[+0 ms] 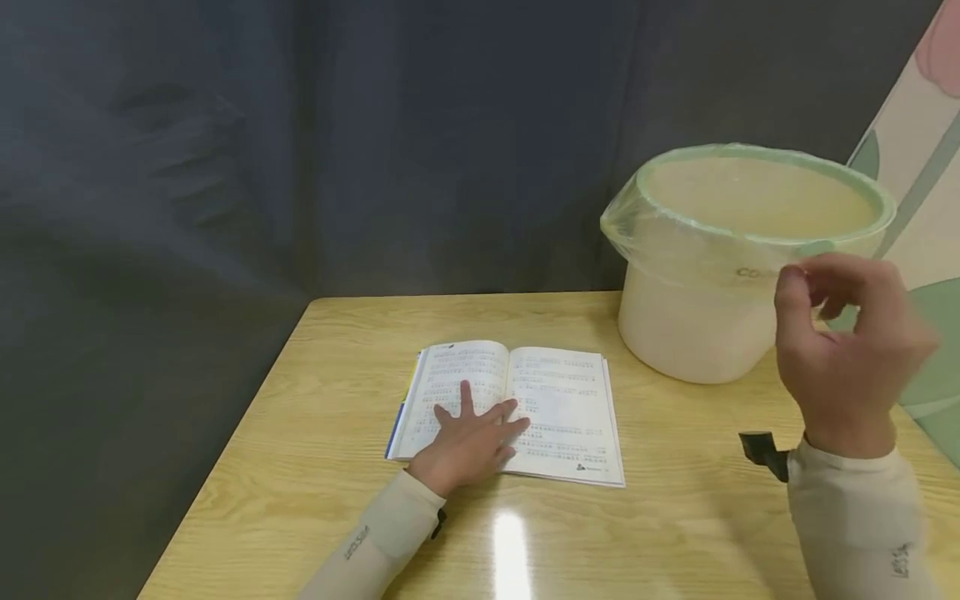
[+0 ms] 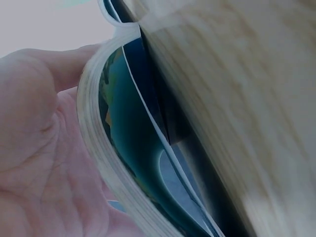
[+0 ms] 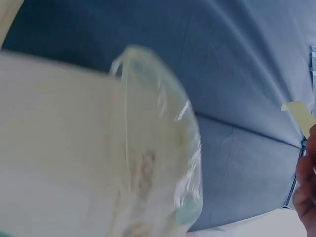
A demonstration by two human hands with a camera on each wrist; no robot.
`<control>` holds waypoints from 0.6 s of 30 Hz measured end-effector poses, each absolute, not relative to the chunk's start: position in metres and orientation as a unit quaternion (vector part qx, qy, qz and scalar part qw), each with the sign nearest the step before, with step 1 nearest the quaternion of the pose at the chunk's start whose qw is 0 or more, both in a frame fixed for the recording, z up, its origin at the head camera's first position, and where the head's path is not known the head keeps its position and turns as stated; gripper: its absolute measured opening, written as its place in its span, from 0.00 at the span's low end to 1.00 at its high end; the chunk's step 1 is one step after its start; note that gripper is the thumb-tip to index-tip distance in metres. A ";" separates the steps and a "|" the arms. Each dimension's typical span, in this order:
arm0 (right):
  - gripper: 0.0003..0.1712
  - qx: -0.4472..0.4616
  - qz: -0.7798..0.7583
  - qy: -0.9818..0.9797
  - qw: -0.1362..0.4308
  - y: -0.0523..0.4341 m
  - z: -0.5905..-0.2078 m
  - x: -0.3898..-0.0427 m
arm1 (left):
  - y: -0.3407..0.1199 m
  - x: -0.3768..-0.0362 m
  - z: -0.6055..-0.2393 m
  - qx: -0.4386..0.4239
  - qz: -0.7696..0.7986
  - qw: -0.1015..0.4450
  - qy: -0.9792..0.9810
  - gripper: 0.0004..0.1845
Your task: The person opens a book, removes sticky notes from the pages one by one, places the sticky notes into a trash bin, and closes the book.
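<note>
An open book (image 1: 555, 400) lies on the table with printed text on both pages. My left hand (image 1: 467, 446) rests across its lower middle with the fingers spread, pressing the pages. In the left wrist view, the curved page edges (image 2: 98, 133) stand beside the palm (image 2: 44, 148). My right hand (image 1: 851, 342) is raised in front of the trash can (image 1: 690, 325). Between its fingers (image 3: 306, 182) it pinches a small pale yellow slip of paper (image 3: 298, 116), seen at the right edge of the right wrist view. In the head view this slip cannot be made out.
The white trash can has a green rim (image 1: 810, 158) and a clear plastic liner (image 1: 626, 217), knotted at the left. It stands at the back right of the wooden table (image 1: 337, 375). A dark curtain (image 1: 465, 150) hangs behind, with a patterned panel (image 1: 930, 333) at the right.
</note>
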State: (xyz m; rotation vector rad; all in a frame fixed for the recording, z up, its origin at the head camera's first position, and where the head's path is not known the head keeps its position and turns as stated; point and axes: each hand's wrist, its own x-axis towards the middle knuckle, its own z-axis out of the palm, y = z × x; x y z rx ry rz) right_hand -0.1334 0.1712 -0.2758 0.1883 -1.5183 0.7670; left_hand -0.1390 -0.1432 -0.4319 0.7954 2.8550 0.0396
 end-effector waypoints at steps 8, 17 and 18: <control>0.19 0.033 0.233 -0.749 0.620 0.209 -0.236 -0.173 | -0.140 -0.138 -0.431 0.266 0.002 0.088 0.960 0.26; 0.18 -0.011 0.230 -0.817 0.528 0.231 -0.231 -0.215 | -0.140 -0.139 -0.432 0.271 0.001 0.081 0.959 0.26; 0.19 -0.032 0.233 -0.827 0.511 0.231 -0.234 -0.217 | -0.139 -0.139 -0.432 0.271 0.000 0.081 0.959 0.26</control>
